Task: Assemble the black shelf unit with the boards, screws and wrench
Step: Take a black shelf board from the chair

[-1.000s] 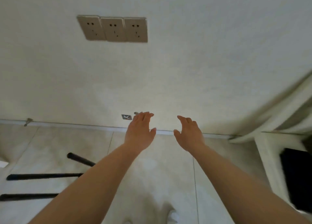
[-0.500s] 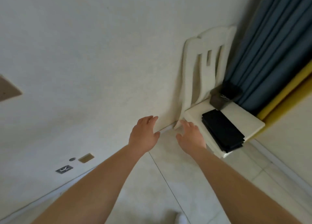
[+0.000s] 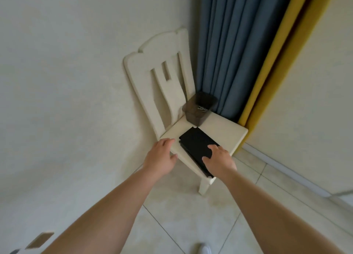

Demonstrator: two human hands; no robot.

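I see no readable writing; my right hand rests open-fingered on the black boards on the chair, my left hand open beside them, a dark container behind.

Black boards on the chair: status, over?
Left hand open, beside the stack. Right hand open, fingers over the black boards on the chair. Dark container behind; nothing blocking.

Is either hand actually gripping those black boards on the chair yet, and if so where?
Nothing is held yet. The right hand is spread open over the near end of the black boards; contact cannot be told. The left hand hangs open beside the chair seat.
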